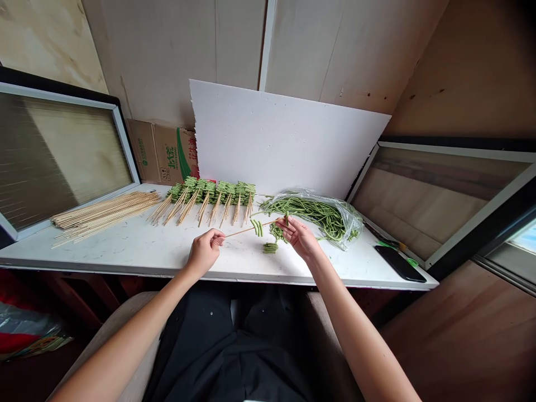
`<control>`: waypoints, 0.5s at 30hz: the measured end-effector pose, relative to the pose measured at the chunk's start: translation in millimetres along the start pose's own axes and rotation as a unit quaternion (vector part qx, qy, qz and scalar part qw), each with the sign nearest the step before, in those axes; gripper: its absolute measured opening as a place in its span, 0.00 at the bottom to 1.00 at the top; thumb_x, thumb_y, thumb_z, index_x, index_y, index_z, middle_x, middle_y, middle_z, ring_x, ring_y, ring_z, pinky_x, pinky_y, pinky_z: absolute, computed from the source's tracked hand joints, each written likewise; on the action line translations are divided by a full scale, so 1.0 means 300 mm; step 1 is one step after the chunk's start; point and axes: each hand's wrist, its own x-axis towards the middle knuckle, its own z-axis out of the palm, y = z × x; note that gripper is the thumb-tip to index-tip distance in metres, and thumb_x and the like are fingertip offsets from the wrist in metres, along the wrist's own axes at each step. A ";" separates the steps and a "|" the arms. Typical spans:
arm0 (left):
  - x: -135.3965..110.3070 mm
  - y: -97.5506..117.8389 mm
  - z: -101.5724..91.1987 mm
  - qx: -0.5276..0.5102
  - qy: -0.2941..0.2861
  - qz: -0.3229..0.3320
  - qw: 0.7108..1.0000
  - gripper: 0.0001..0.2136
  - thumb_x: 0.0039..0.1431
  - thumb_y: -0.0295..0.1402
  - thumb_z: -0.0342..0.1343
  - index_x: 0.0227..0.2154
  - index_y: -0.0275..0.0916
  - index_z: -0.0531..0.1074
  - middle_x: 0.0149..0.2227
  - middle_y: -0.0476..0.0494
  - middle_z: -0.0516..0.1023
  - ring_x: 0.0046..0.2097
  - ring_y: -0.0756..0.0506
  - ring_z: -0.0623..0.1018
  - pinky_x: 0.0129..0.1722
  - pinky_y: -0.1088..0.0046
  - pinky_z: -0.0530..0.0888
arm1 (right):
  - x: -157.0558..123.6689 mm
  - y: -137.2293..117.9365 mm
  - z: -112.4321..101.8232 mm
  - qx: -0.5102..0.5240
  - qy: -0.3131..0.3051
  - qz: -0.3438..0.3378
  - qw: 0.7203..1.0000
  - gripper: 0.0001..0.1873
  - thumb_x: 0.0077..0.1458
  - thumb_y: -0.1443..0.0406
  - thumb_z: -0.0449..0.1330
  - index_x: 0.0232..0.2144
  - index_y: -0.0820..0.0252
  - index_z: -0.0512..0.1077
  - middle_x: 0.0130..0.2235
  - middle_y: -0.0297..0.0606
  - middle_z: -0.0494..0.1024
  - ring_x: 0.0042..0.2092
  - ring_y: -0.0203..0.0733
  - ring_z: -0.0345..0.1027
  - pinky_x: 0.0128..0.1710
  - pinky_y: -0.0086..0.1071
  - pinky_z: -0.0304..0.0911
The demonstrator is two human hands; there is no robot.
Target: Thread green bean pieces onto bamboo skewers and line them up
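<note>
pinching skewer [240,231] at 9 o'clock with left hand [205,248] | bean piece [287,217] at 3 o'clock with right hand [300,237] | likely light, springy; hold bare end

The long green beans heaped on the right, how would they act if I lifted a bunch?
The long green beans would probably bend rather than stay stiff, since many curve and loop. They may snag on one another, as the strands lie crossed. Each looks slender, so probably light.
</note>
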 end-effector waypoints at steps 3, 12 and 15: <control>0.001 0.006 -0.002 -0.002 0.003 0.004 1.000 0.07 0.64 0.33 0.54 0.35 0.42 0.76 0.28 0.46 0.82 0.32 0.44 0.82 0.37 0.70 0.76 | 0.001 0.003 -0.001 -0.003 0.002 0.002 1.000 0.21 0.54 0.49 0.75 0.43 0.55 0.82 0.53 0.46 0.85 0.61 0.54 0.78 0.45 0.36 0.80; -0.001 0.002 -0.001 0.020 0.006 0.004 1.000 0.07 0.64 0.32 0.54 0.34 0.42 0.77 0.28 0.46 0.82 0.31 0.44 0.81 0.35 0.70 0.74 | 0.004 0.011 0.003 0.007 0.020 -0.003 1.000 0.21 0.50 0.50 0.77 0.41 0.56 0.83 0.50 0.45 0.87 0.60 0.55 0.78 0.41 0.33 0.79; -0.003 -0.005 -0.001 0.034 0.008 0.003 0.999 0.07 0.64 0.32 0.54 0.35 0.42 0.77 0.28 0.46 0.82 0.31 0.44 0.81 0.36 0.70 0.74 | 0.002 0.016 0.008 0.005 0.028 -0.013 1.000 0.22 0.49 0.49 0.77 0.40 0.55 0.83 0.50 0.46 0.87 0.60 0.56 0.78 0.43 0.35 0.79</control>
